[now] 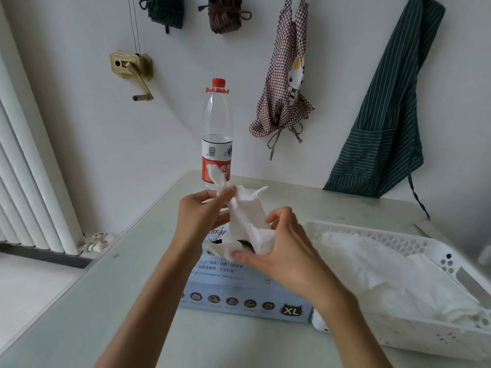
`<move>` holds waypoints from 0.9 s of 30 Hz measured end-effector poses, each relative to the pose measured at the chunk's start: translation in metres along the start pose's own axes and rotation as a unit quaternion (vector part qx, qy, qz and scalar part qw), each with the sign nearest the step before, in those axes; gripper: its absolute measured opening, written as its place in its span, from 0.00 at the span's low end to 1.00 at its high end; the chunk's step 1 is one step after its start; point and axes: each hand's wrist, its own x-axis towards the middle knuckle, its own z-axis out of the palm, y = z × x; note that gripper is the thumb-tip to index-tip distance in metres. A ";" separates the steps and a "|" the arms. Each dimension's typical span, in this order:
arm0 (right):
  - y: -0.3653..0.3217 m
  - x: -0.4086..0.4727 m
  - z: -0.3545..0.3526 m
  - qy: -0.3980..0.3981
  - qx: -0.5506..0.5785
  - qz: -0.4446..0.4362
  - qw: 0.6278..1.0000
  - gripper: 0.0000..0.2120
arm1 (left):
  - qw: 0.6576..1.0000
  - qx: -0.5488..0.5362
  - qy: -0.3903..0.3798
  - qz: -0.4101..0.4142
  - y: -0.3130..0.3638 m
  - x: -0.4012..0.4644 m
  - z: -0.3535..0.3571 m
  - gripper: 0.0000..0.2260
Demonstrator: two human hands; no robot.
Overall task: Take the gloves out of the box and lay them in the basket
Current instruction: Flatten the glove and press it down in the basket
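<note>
A pale blue glove box [239,290] marked XL lies flat on the table in front of me. A white glove [249,216] hangs stretched above the box's opening. My left hand [202,216] pinches its upper end near the fingers, and my right hand [284,245] grips its lower part just over the box. More white glove material [218,249] pokes out of the opening under my hands. To the right stands a white perforated basket [414,243] holding several white gloves [377,277].
A water bottle [217,134] with a red cap stands behind the box near the wall. Aprons [385,115] hang on the wall behind the table. A radiator [29,181] lines the left side beyond the table edge.
</note>
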 end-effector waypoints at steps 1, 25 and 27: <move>0.001 0.002 0.006 0.037 0.000 -0.018 0.999 0.24 | 1.000 -0.010 0.001 -0.005 0.001 0.000 0.001 0.09; 0.026 -0.003 -0.050 -0.047 0.207 0.009 0.977 0.28 | 0.907 0.271 -0.182 0.264 0.020 -0.003 0.013 0.07; 0.026 -0.009 -0.050 -0.049 0.186 0.001 0.981 0.22 | 0.915 0.257 -0.165 0.262 0.034 -0.007 0.021 0.07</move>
